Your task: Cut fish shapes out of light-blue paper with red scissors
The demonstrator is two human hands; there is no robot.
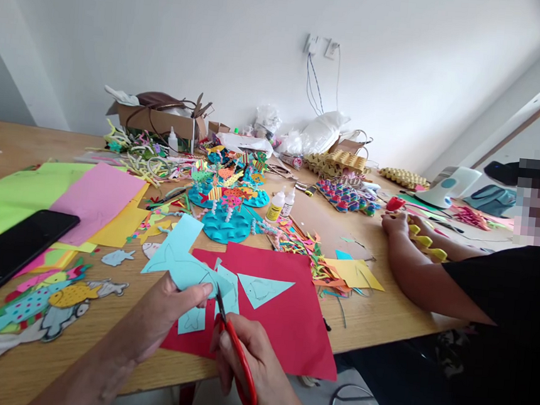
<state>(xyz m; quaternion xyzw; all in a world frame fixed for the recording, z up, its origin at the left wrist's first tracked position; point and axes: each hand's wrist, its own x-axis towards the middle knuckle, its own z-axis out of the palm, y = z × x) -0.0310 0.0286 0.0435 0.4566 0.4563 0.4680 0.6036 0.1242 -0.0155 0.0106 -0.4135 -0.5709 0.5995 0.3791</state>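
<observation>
Between thumb and fingers, my left hand pinches a piece of light blue paper with a pencilled fish outline. My right hand is closed around the red handles of a pair of scissors. The dark blades meet the paper's edge just right of my left thumb. Under both hands lies a sheet of red paper. On it rests a blue paper triangle with a drawn fish, and another drawn blue piece shows beneath my hands.
Cut-out paper fish and a black phone lie at left beside coloured sheets. Behind are a blue egg-carton craft, glue bottles and paper scraps. At right, another person's hands hold a yellow carton strip.
</observation>
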